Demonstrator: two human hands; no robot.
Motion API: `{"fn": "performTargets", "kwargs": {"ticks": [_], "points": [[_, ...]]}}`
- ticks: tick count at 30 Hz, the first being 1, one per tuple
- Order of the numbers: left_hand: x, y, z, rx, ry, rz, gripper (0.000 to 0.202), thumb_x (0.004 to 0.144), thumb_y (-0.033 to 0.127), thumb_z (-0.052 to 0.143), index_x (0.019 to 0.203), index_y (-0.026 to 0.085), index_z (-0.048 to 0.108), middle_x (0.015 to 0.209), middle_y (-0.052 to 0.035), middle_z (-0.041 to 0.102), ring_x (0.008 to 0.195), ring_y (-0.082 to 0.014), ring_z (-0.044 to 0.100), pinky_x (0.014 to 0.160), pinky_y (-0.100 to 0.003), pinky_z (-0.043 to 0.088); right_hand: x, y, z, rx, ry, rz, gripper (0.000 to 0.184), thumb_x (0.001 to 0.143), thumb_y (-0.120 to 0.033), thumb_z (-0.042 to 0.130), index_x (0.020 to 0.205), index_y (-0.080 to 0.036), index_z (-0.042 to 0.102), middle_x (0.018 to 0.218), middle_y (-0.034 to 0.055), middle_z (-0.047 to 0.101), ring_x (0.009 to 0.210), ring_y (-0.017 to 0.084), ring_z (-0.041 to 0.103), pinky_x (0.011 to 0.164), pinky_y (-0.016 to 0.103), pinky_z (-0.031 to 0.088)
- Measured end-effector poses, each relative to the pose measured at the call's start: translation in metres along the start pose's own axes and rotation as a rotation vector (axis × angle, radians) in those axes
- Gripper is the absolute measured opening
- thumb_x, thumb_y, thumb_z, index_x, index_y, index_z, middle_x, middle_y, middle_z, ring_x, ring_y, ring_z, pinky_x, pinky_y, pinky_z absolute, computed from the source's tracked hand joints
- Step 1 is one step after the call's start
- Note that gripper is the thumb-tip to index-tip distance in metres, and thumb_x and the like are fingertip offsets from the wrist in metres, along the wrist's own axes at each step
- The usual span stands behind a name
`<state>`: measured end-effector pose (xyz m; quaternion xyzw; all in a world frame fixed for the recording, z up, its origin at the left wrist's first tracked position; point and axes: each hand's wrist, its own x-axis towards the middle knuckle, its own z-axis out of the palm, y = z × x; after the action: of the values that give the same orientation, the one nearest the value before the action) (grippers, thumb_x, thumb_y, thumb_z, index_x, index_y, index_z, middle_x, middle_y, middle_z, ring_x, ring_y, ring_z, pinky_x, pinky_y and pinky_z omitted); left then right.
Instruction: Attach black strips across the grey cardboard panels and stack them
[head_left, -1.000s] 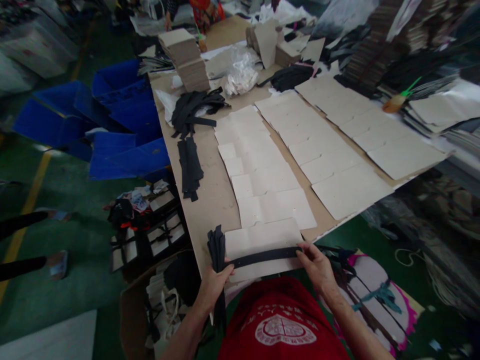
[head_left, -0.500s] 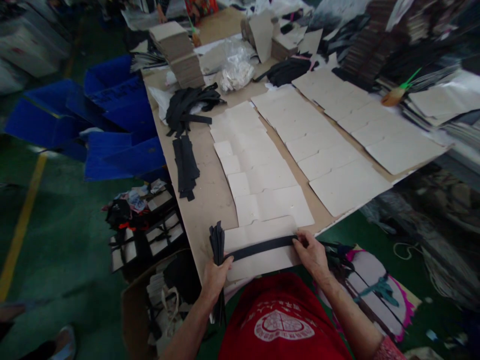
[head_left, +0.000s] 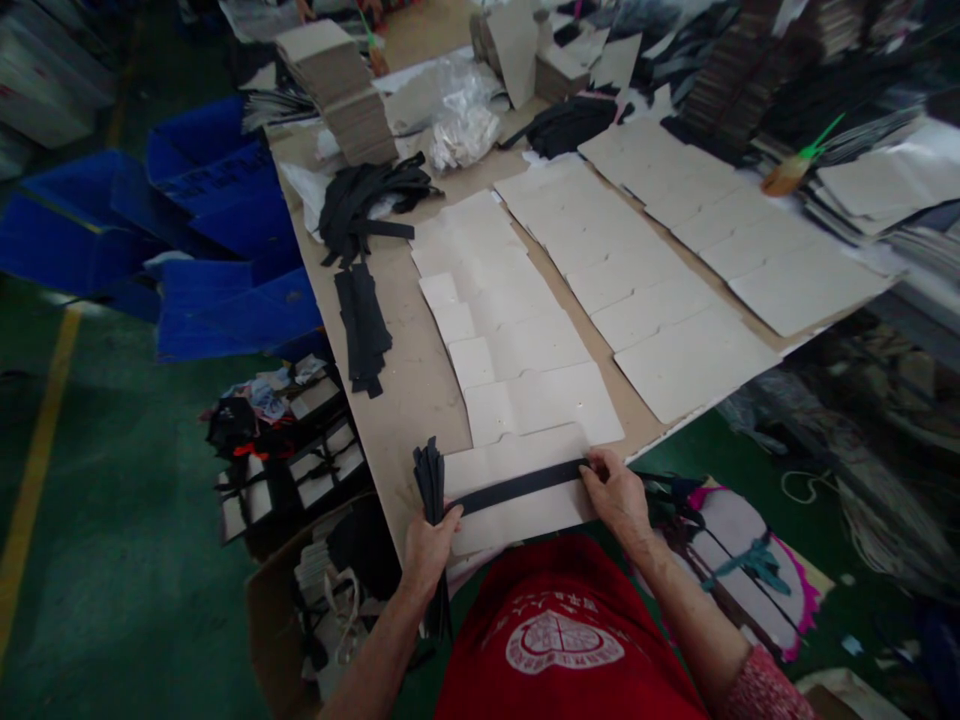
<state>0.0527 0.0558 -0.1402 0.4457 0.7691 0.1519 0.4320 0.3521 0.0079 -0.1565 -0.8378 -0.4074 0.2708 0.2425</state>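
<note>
A black strip (head_left: 517, 487) lies across the nearest beige board (head_left: 525, 520) at the table's front edge. My left hand (head_left: 433, 540) is closed around a bundle of black strips (head_left: 430, 475), and its thumb presses near the left end of the strip on the board. At the right end, the fingers of my right hand (head_left: 616, 490) pinch the same strip. Beyond this board, a column of overlapping boards (head_left: 517, 330) runs away from me, some with small holes. Two more columns of boards (head_left: 675, 330) lie to its right.
Loose black strips (head_left: 364, 330) lie along the table's left side, with a tangled heap (head_left: 367, 205) behind. A stack of boards (head_left: 341, 85) and clear plastic (head_left: 465, 120) stand farther back. Blue bins (head_left: 232, 300) and an open carton (head_left: 274, 620) are on the floor at left.
Both hands stay on the strip and the board. The camera view has shifted slightly; the strip's position on the board looks nearly the same.
</note>
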Motion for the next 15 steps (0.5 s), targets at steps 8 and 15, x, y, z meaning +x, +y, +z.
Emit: {"fn": "performTargets", "kwargs": {"ticks": [8, 15], "points": [[0.0007, -0.0018, 0.0017, 0.019, 0.003, 0.001, 0.029, 0.074, 0.035, 0.066, 0.094, 0.014, 0.068, 0.064, -0.0040, 0.070, 0.067, -0.0225, 0.069, 0.062, -0.029, 0.049, 0.0012, 0.0011, 0.0032, -0.036, 0.004, -0.022, 0.026, 0.082, -0.036, 0.054, 0.102, -0.023, 0.064, 0.086, 0.0045, 0.071, 0.078, 0.022, 0.066, 0.072, 0.033, 0.048], [0.0025, -0.0044, 0.0026, 0.030, -0.011, -0.003, 0.030, 0.075, 0.035, 0.065, 0.096, 0.014, 0.069, 0.064, -0.0041, 0.070, 0.068, -0.0226, 0.070, 0.061, -0.029, 0.049, 0.0017, 0.0017, 0.0056, -0.076, 0.007, -0.032, 0.024, 0.084, -0.035, 0.053, 0.101, -0.023, 0.064, 0.085, 0.0040, 0.070, 0.077, 0.022, 0.065, 0.070, 0.032, 0.046]]}}
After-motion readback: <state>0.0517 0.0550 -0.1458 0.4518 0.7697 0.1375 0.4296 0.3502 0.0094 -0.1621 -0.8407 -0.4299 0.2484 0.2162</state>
